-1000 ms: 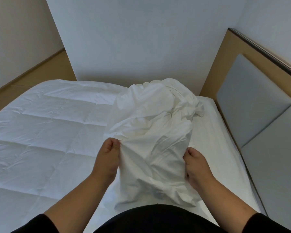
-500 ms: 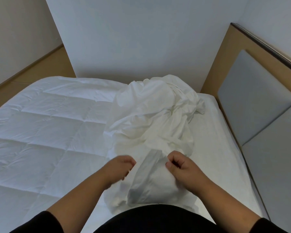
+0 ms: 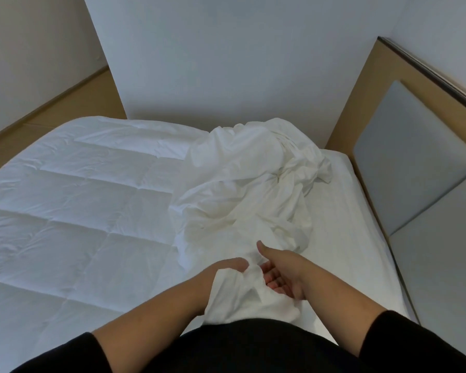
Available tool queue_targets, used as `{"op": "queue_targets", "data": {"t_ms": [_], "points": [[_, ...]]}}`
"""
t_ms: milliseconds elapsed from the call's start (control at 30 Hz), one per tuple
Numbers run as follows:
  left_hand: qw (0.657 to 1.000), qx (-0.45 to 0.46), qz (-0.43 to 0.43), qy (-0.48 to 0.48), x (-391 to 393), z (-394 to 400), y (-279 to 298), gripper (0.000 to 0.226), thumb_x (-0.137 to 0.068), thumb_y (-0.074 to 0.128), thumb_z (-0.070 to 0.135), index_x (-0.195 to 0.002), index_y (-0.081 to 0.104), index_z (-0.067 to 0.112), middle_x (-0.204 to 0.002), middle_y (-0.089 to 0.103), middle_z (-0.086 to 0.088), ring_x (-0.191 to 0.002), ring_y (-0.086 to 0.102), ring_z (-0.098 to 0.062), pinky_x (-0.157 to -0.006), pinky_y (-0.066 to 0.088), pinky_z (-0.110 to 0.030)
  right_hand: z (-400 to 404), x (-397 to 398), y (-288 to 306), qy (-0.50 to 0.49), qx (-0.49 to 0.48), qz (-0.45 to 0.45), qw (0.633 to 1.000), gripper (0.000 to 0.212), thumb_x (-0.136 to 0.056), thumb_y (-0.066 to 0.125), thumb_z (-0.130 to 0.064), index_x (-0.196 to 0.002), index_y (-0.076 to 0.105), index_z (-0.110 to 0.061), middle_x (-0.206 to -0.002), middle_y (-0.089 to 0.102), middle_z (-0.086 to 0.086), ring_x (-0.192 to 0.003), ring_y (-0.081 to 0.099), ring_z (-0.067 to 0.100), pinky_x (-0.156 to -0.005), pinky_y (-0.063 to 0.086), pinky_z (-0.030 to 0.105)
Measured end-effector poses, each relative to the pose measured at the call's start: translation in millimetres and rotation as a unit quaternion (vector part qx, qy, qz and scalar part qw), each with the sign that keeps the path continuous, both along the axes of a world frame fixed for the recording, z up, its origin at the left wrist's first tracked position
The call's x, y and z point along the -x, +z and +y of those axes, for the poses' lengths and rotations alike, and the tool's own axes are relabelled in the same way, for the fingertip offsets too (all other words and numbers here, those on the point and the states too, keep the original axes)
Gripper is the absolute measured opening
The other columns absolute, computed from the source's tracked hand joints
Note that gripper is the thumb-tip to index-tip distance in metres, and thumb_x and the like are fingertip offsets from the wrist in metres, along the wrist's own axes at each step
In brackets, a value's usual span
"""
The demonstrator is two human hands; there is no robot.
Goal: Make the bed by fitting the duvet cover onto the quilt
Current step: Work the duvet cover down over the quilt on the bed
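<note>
Fingers of your left hand (image 3: 226, 275) pinch the soft, floppy duvet cover (image 3: 248, 200) bunched beside the quilt (image 3: 73, 211), your right hand (image 3: 283, 275) lies open, so grab a corner, not the middle.

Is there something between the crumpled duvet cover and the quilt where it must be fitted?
Nothing visible. The duvet cover lies bunched at the quilt's right edge, with no other object between them.
</note>
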State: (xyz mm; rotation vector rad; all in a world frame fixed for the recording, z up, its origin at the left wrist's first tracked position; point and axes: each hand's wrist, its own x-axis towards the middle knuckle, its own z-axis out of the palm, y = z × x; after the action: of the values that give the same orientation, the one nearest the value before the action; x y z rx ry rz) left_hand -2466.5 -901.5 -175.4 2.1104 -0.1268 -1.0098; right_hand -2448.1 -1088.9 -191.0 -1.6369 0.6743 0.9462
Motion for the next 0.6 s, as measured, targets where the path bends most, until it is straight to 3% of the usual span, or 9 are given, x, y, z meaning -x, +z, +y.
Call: {"op": "queue_targets", "data": {"t_ms": [100,167,233,300,400,467,533,567,600], "points": [[0.995,0.098,0.023,0.001,13.0,-4.7,18.0,0.013,-0.080,0.056,0.012,-0.083,0.059,0.024,-0.088,0.059,-0.003,-0.081,0.059,-0.010,-0.081,0.047,-0.025,7.0,-21.8,-4.1,0.084,0.074,-0.002,0.994,0.041,-0.085,0.073,-0.052,-0.079,0.064,-0.012,-0.060,0.055,0.001,-0.049,0.050,0.013,-0.048,0.043,0.023],[0.991,0.132,-0.002,0.008,24.7,-3.8,26.1,0.033,-0.063,0.052,0.022,-0.094,0.064,0.018,-0.105,0.067,-0.010,-0.102,0.065,-0.022,-0.091,0.052,-0.035,9.7,-30.4,-15.4,0.117,0.087,0.026,0.989,0.027,-0.082,0.078,-0.037,-0.074,0.065,-0.015,-0.062,0.055,0.001,-0.052,0.050,0.014,-0.051,0.042,0.025],[0.990,0.142,-0.014,0.006,31.5,-2.8,28.8,0.033,-0.060,0.050,0.024,-0.090,0.059,0.016,-0.092,0.063,-0.004,-0.097,0.061,-0.022,-0.088,0.051,-0.037,9.5,-29.0,-24.7,0.097,0.049,0.055,0.993,0.024,-0.080,0.077,-0.027,-0.066,0.062,-0.016,-0.059,0.052,-0.001,-0.050,0.045,0.012,-0.049,0.037,0.024],[0.987,0.160,-0.012,0.021,34.5,-0.1,28.1,0.014,-0.066,0.050,0.021,-0.079,0.056,0.026,-0.081,0.055,0.012,-0.085,0.054,-0.007,-0.078,0.046,-0.029,9.7,-23.6,-22.2,0.027,0.015,0.038,0.999,0.027,-0.085,0.072,-0.024,-0.064,0.058,-0.016,-0.055,0.048,-0.002,-0.045,0.040,0.010,-0.045,0.032,0.023],[0.983,0.167,-0.062,0.043,38.1,7.8,24.8,0.028,-0.085,0.068,0.026,-0.069,0.048,0.035,-0.062,0.046,0.024,-0.063,0.045,0.006,-0.062,0.036,-0.010,19.4,-33.7,6.7,-0.168,-0.054,-0.097,0.980,0.025,-0.095,0.062,-0.022,-0.072,0.058,-0.014,-0.055,0.052,0.001,-0.044,0.043,0.013,-0.040,0.037,0.023],[0.978,0.179,-0.085,0.063,35.0,12.1,25.0,0.031,-0.081,0.077,0.028,-0.070,0.049,0.036,-0.060,0.048,0.025,-0.059,0.046,0.008,-0.058,0.036,-0.006,36.8,-50.1,46.8,-0.219,-0.102,-0.239,0.941,0.021,-0.098,0.061,-0.023,-0.082,0.065,-0.010,-0.073,0.066,0.012,-0.064,0.062,0.025,-0.064,0.057,0.037],[0.963,0.240,-0.052,0.111,27.3,18.7,26.5,0.029,-0.068,0.081,0.023,-0.081,0.059,0.036,-0.067,0.056,0.026,-0.066,0.053,0.010,-0.065,0.040,-0.007,65.6,-57.4,92.2,-0.138,-0.104,-0.377,0.910,0.024,-0.098,0.062,-0.023,-0.078,0.064,-0.009,-0.080,0.065,0.020,-0.077,0.065,0.030,-0.078,0.055,0.044],[0.953,0.271,-0.039,0.129,24.6,21.7,25.3,0.033,-0.063,0.080,0.021,-0.089,0.061,0.028,-0.073,0.059,0.023,-0.071,0.057,0.006,-0.068,0.044,-0.010,80.9,-54.5,108.3,-0.078,-0.114,-0.433,0.891,0.027,-0.098,0.062,-0.022,-0.076,0.063,-0.009,-0.076,0.062,0.019,-0.074,0.064,0.028,-0.070,0.046,0.033],[0.947,0.291,-0.028,0.135,23.6,23.9,23.9,0.037,-0.060,0.079,0.019,-0.093,0.061,0.021,-0.077,0.061,0.018,-0.075,0.059,0.003,-0.070,0.047,-0.014,94.3,-51.8,115.5,-0.006,-0.123,-0.454,0.883,0.026,-0.099,0.062,-0.024,-0.079,0.067,-0.007,-0.075,0.063,0.017,-0.074,0.064,0.025,-0.075,0.054,0.038]]}}
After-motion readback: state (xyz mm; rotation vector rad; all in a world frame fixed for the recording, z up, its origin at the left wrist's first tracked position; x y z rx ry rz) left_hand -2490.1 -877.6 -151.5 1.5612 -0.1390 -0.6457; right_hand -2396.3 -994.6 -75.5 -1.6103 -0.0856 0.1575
